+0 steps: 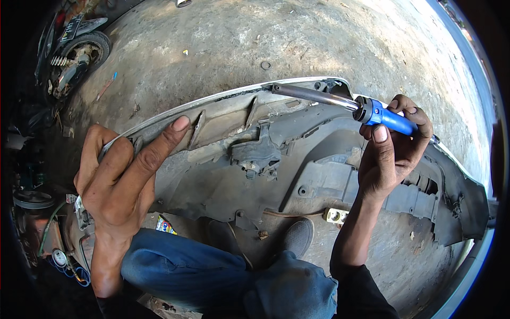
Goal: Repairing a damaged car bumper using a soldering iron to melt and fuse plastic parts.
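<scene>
A car bumper [202, 196] lies across the floor with its grey inner side up, a thin pale rim along its far edge. My left hand [119, 178] is curled around that rim at the left, its index finger stretched along the inside. In my right hand [390, 149] is a blue-handled soldering iron [393, 121] with a long metal barrel, held between thumb and fingers. The barrel points left, and its tip is at the inner side of the far rim, beside a dark rough strip [239, 94]. Whether the tip touches cannot be made out.
My shoes [298, 237] stand at the bumper's near side. A pale power socket strip [336, 215] with a brown cable lies close to them. A motorcycle [79, 58] stands far left, above a machine with a pressure gauge [59, 258]. A small colourful packet [166, 225] lies by my knee.
</scene>
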`<state>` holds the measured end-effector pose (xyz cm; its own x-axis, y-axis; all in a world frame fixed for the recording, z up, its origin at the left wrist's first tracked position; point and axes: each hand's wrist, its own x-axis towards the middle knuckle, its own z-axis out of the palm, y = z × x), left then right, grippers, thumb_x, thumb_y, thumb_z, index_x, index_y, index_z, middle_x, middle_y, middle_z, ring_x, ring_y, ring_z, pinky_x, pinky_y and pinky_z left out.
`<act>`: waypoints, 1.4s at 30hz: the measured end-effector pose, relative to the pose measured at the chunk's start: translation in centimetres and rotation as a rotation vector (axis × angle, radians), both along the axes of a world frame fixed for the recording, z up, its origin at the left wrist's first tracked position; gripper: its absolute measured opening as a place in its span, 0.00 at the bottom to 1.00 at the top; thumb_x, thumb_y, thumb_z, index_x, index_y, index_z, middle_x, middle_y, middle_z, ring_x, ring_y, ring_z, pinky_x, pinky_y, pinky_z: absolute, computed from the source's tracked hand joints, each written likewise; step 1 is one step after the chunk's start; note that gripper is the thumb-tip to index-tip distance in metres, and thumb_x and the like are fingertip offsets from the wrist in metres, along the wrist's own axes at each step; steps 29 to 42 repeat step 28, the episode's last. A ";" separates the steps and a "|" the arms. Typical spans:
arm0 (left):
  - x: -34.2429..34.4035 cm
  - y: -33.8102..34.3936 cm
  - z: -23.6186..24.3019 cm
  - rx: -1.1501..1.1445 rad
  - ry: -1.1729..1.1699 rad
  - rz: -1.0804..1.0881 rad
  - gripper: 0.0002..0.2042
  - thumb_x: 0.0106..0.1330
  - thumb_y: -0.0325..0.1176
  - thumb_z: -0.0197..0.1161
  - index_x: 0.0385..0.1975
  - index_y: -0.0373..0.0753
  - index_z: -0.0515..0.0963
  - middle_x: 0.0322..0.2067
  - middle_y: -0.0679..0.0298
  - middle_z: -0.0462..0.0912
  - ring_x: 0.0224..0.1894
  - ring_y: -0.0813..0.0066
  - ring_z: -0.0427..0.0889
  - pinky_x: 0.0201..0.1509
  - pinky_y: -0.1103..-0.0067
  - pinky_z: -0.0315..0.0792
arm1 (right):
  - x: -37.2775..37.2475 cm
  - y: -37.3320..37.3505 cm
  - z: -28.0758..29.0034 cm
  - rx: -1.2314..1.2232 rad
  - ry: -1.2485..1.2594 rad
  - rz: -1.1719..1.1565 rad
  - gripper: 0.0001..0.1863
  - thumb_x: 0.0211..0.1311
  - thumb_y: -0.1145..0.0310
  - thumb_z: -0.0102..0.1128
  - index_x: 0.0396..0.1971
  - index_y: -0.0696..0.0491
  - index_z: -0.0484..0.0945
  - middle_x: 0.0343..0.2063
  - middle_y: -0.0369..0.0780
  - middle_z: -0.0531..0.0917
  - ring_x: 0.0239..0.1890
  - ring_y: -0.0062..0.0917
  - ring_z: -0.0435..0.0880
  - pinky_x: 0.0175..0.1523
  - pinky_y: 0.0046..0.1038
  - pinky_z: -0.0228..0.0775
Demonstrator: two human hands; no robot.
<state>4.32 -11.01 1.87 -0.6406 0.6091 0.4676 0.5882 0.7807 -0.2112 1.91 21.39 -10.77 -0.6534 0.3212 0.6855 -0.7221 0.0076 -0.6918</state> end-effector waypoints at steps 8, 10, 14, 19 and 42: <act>-0.2 -0.3 0.2 -0.039 0.041 0.000 0.27 0.45 0.22 0.66 0.50 0.48 0.87 0.20 0.67 0.52 0.24 0.69 0.58 0.28 0.72 0.62 | -0.2 -0.5 0.1 0.011 0.006 0.012 0.26 0.59 0.80 0.64 0.56 0.52 0.68 0.52 0.49 0.69 0.51 0.27 0.74 0.39 0.22 0.84; 0.0 -0.1 0.5 -0.031 0.027 0.010 0.28 0.43 0.20 0.69 0.49 0.46 0.87 0.21 0.66 0.53 0.25 0.67 0.59 0.28 0.72 0.61 | 0.0 -0.9 0.3 -0.127 -0.037 0.043 0.29 0.52 0.83 0.69 0.54 0.53 0.69 0.50 0.46 0.72 0.50 0.26 0.73 0.47 0.26 0.75; 0.1 0.0 0.7 -0.023 0.005 0.015 0.29 0.40 0.18 0.71 0.49 0.45 0.87 0.21 0.64 0.53 0.26 0.67 0.60 0.28 0.71 0.60 | 0.6 -0.2 0.4 -0.258 -0.035 0.014 0.27 0.56 0.82 0.65 0.55 0.53 0.68 0.52 0.47 0.70 0.47 0.25 0.75 0.34 0.21 0.77; 0.4 0.1 0.4 -0.016 0.000 0.034 0.29 0.41 0.18 0.71 0.49 0.48 0.87 0.20 0.66 0.55 0.25 0.67 0.63 0.27 0.72 0.62 | 3.0 1.5 -1.3 -0.420 -0.115 0.018 0.25 0.62 0.76 0.64 0.58 0.52 0.67 0.52 0.45 0.72 0.37 0.21 0.75 0.36 0.21 0.71; 1.0 -0.4 0.7 0.009 -0.046 0.047 0.31 0.45 0.22 0.67 0.54 0.55 0.85 0.23 0.67 0.59 0.27 0.69 0.67 0.28 0.72 0.67 | 9.8 5.9 -3.1 -0.544 -0.380 -0.164 0.22 0.71 0.67 0.59 0.61 0.52 0.66 0.46 0.42 0.78 0.36 0.20 0.75 0.44 0.26 0.69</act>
